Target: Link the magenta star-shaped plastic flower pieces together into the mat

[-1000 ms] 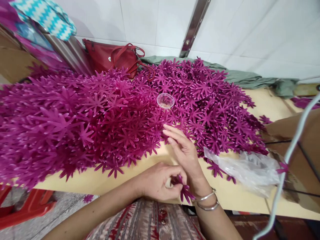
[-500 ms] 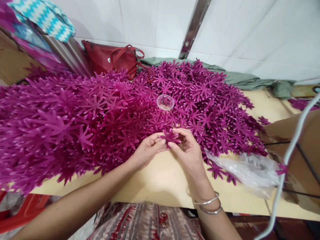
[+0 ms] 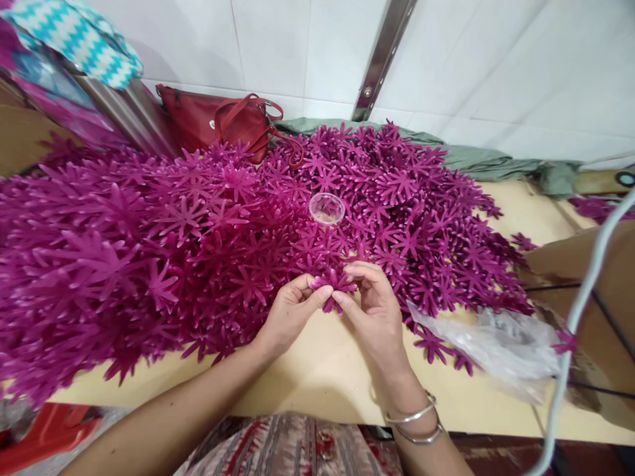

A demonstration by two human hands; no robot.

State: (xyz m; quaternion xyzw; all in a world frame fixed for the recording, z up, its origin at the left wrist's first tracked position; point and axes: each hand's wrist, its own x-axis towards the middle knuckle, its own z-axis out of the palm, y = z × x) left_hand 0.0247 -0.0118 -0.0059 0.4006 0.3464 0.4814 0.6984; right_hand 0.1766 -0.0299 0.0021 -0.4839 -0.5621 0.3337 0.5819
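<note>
Between my two hands is one purple artificial flower [image 3: 331,280] with long narrow petals, held just above the near edge of a large heap. My left hand [image 3: 294,311] pinches its left side between thumb and fingers. On the other side my right hand [image 3: 373,311] grips it the same way, both thumbs meeting near its middle. The heap of matching purple flowers [image 3: 208,244] spreads across the table behind and to the left. A small clear plastic cup [image 3: 326,209] sits among the flowers beyond my hands; its contents are hard to make out.
A crumpled clear plastic bag [image 3: 496,344] lies right of my hands, near a cardboard box [image 3: 585,277]. A pale cable [image 3: 578,317] hangs in front of that box. At the back, a red handbag [image 3: 198,122] rests against the tiled wall, beside grey-green cloth [image 3: 481,162].
Both thumbs have moved closer together over the flower, and its petals now stand more upright. My hands sit slightly lower in the view, which has shifted a little.
</note>
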